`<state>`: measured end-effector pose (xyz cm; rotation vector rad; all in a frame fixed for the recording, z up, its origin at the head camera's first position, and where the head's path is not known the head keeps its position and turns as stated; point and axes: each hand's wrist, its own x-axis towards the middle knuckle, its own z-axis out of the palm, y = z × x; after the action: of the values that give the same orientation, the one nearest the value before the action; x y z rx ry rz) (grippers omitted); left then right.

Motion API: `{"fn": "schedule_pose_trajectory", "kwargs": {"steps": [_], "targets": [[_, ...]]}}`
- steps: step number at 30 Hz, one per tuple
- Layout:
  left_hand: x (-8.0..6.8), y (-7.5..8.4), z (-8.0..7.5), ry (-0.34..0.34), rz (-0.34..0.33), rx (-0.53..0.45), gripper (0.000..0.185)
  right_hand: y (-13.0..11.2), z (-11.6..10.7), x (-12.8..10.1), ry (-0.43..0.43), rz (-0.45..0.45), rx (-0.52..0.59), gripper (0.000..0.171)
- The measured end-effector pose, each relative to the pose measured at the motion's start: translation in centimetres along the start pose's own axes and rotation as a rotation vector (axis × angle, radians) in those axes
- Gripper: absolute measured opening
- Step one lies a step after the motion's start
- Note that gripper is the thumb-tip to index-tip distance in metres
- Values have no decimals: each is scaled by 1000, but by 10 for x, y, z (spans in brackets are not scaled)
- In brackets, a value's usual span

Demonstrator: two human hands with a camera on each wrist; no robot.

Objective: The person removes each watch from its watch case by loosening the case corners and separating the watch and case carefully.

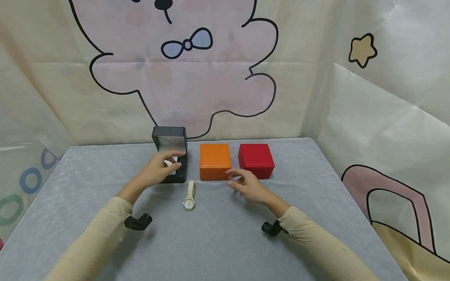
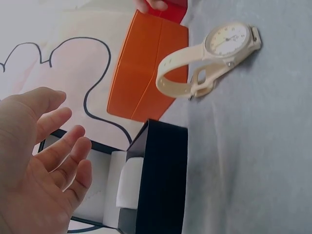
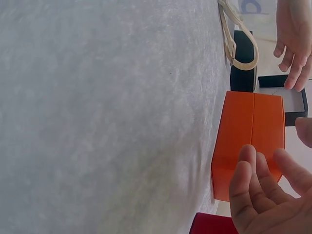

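Black box (image 1: 171,159) stands open at the back of the grey table (image 1: 214,250), white cushion (image 2: 129,183) inside; left hand (image 1: 159,168) hovers over it, fingers relaxed, gripping nothing. Cream watch (image 1: 189,196) lies just in front. Right hand (image 1: 246,185) loose and empty by the orange box (image 1: 214,161); red box (image 1: 256,160) beside that

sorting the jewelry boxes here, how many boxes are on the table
3, in a row at the back of the table: an open black box under the left hand, a closed orange box in the middle, a closed red box on the right. None looks hidden.
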<state>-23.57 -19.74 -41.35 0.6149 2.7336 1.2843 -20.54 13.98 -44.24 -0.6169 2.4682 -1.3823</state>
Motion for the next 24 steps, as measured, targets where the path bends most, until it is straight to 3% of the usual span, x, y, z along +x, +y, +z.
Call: {"fn": "schedule_pose_trajectory", "kwargs": {"steps": [9,24], "targets": [[3,5,11,-17,-10,-49,40,7,0,0,76,-4,-10,39],[16,11,30,-16,64,-96,41,10,3,0,171,76,-16,40]]}}
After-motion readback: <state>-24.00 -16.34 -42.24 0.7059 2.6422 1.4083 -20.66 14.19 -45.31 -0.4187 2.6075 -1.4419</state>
